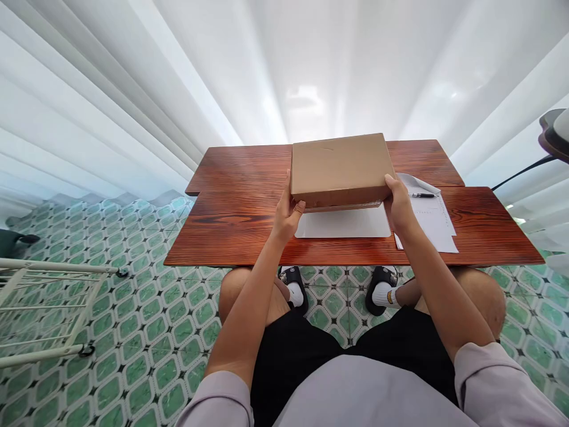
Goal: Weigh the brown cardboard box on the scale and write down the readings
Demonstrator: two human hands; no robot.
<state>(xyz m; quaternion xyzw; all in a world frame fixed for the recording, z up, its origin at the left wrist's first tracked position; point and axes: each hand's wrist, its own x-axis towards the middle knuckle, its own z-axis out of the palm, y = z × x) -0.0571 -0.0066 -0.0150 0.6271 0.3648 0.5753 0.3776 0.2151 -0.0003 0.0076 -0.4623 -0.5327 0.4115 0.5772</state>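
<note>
Between my two hands is a brown cardboard box (pixel 340 166), its lid facing up and its near side tilted toward me. My left hand (pixel 287 212) grips the box's left end, thumb at the near corner. At the right end, my right hand (pixel 397 204) is closed on the near corner with its thumb on top. A white sheet or board (pixel 342 224) lies on the table under the near side of the box. How far the box is above the table I cannot tell.
The reddish wooden table (pixel 231 222) has a stepped outline. On its right lie papers (pixel 429 222) with a pen (pixel 421 195) on them. White curtains (pixel 284 65) hang behind. A white wheeled rack (pixel 53 308) stands on the tiled floor at left.
</note>
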